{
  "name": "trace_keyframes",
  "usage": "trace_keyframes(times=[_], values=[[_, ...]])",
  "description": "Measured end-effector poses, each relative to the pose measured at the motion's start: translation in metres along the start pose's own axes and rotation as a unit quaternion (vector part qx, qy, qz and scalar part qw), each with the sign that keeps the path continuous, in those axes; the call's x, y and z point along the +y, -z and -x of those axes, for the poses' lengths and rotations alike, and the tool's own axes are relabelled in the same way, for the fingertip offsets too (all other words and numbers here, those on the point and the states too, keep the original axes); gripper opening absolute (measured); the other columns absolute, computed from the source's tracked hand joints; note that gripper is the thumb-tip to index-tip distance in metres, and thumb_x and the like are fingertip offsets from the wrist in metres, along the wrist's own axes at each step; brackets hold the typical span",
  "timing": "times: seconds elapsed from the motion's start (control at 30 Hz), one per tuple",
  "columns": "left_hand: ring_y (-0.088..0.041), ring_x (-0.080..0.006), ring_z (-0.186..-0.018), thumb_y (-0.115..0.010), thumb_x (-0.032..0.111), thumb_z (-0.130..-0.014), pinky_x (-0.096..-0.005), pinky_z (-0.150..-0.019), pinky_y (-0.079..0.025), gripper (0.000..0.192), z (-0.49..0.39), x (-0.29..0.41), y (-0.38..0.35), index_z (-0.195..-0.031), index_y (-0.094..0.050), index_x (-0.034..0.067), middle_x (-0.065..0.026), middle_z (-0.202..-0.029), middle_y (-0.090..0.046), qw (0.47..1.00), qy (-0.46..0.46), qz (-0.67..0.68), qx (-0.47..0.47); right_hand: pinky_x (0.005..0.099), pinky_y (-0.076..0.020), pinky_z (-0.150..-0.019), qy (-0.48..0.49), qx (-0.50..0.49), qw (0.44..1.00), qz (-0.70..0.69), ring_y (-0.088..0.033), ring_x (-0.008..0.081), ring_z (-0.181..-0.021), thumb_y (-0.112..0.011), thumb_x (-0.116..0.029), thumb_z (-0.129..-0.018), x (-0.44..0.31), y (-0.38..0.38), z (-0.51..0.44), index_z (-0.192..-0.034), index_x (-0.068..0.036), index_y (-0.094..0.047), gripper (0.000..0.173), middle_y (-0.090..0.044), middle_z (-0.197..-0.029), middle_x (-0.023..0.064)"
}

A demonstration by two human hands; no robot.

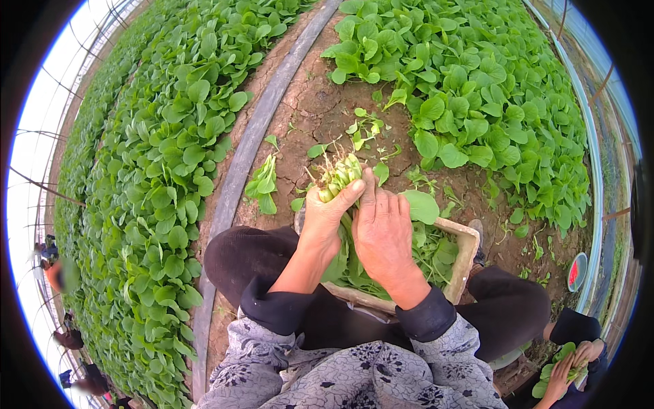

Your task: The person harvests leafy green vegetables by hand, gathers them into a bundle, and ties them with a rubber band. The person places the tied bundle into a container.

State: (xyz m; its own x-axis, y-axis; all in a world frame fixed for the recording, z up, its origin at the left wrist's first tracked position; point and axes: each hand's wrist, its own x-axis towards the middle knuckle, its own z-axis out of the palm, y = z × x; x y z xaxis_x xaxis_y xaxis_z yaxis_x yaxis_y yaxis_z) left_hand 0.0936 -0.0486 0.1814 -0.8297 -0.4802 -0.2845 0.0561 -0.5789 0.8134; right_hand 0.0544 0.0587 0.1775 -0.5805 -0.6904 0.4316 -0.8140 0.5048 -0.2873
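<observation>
A bunch of leafy green vegetables (pixel 343 176), roots pointing away from me, is gripped in my left hand (pixel 329 212). Its pale stem bases and thin brown roots stick out above my thumb, and its leaves hang down beneath my hands. My right hand (pixel 384 232) lies against the bunch from the right, fingers stretched along the stems near my left thumb. Whether those fingers also grip it, I cannot tell. Below my hands, between my knees, stands a worn crate (pixel 466 245) holding loose green leaves (pixel 431 255).
Dense rows of greens grow at left (pixel 173 153) and right (pixel 490 92). A dark flat strip (pixel 255 122) runs along the soil. Loose plants (pixel 264 179) lie on the ground. A bowl (pixel 577 272) with red contents sits at right. A co-worker's hands (pixel 567 370) hold greens at lower right.
</observation>
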Motion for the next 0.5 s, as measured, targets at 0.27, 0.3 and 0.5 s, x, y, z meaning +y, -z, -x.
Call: trace_keyframes(times=[0.27, 0.3, 0.5], values=[[-0.067, -0.0185, -0.085, -0.071, -0.006, -0.081, -0.0306, -0.078, -0.053, 0.028, 0.035, 0.055, 0.096, -0.107, -0.062, -0.002, -0.0099, -0.092, -0.068, 0.965, -0.135, -0.078, 0.209, 0.0533, -0.036, -0.102, 0.233, -0.114, 0.932, -0.252, -0.051, 0.0352, -0.117, -0.064, -0.024, -0.086, -0.037, -0.058, -0.013, -0.142, 0.006, -0.036, 0.07, -0.052, -0.126, 0.0225], [-0.065, -0.0189, -0.08, -0.069, -0.006, -0.081, -0.0304, -0.074, -0.052, 0.026, 0.043, 0.077, 0.106, -0.105, -0.061, -0.003, -0.0091, -0.088, -0.065, 0.954, -0.181, -0.118, 0.208, 0.052, -0.0363, -0.101, 0.274, -0.133, 0.902, -0.305, -0.051, 0.0343, -0.117, -0.066, -0.028, -0.085, -0.029, -0.068, -0.022, -0.142, 0.004, -0.038, 0.071, -0.052, -0.126, 0.0211], [-0.046, -0.0122, -0.064, -0.07, 0.014, -0.085, -0.0295, -0.067, -0.04, 0.033, 0.065, 0.136, 0.13, -0.106, -0.047, 0.004, -0.0013, -0.074, -0.047, 0.877, -0.349, -0.145, 0.296, 0.0509, -0.0513, -0.071, -0.115, -0.348, 0.897, -0.249, -0.065, 0.0432, -0.085, -0.056, -0.058, -0.09, -0.037, -0.27, -0.08, -0.098, 0.004, -0.059, 0.062, -0.066, -0.089, 0.0256]])
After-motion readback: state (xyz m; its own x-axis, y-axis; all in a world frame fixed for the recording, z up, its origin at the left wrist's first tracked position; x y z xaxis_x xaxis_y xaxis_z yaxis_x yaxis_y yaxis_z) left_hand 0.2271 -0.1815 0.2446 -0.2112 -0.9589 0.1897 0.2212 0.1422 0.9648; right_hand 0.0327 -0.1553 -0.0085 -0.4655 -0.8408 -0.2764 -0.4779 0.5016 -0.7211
